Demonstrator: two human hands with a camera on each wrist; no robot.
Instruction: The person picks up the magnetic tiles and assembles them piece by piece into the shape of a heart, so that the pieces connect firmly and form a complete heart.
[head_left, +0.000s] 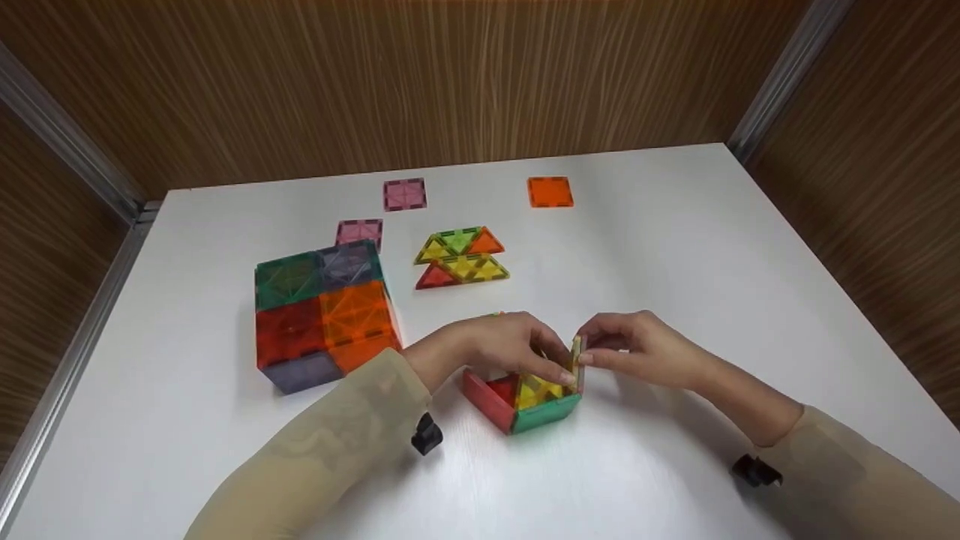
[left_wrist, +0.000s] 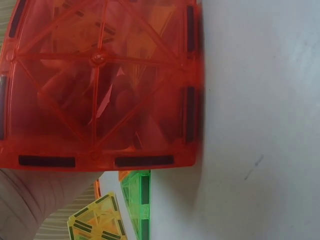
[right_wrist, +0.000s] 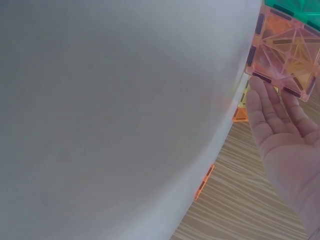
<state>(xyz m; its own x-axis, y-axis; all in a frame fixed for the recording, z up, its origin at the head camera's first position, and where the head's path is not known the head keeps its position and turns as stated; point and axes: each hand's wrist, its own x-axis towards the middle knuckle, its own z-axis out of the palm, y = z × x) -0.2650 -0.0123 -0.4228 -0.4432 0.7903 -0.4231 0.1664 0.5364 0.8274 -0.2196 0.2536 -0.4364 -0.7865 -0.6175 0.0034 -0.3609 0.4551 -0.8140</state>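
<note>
A small box of translucent magnetic tiles stands on the table, with a red square tile (left_wrist: 145, 107), a green square tile (head_left: 547, 415) and a pink square tile (right_wrist: 280, 62) as upright walls. Red and yellow triangular tiles (head_left: 534, 391) show inside it. My left hand (head_left: 517, 349) reaches over the box and pinches a yellow triangular tile (head_left: 576, 361) against the pink wall's inner face. From the right, my right hand (head_left: 645, 349) grips the pink tile's far edge between thumb and fingers. Behind the red wall, the left fingers show only dimly in the left wrist view.
To the left stands a larger block of colored square tiles (head_left: 289, 330). Flat triangular tiles (head_left: 461, 270) lie beyond the small box. Farther back are a pink square tile (head_left: 405, 195), another pink tile (head_left: 360, 231) and an orange square tile (head_left: 550, 192). Wood-grain panels (head_left: 450, 82) bound the table.
</note>
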